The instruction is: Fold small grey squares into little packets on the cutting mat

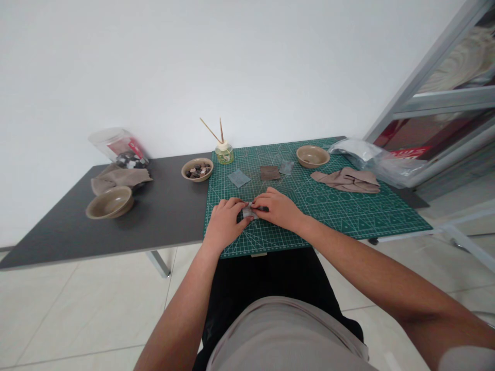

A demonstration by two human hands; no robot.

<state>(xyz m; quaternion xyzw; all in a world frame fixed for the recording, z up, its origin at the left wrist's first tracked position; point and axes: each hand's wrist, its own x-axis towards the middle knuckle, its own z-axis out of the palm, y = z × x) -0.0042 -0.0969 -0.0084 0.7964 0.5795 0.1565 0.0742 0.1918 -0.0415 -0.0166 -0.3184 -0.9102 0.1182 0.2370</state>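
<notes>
Over the near part of the green cutting mat, both hands meet at a small light-grey piece of thin cloth. My left hand is closed on its left side, thumb below and fingers above. From the right, my right hand pinches the same piece with fingertips and thumb. Something dark shows under the right fingers, too small to name. Just beyond the hands lie a light-blue sheer square, a brown square and another grey-blue square.
A bowl of dark and pale stones stands left of a reed diffuser. Another bowl, a crumpled brown cloth and clear plastic lie right. Far left are a bowl, a cloth and a clear container.
</notes>
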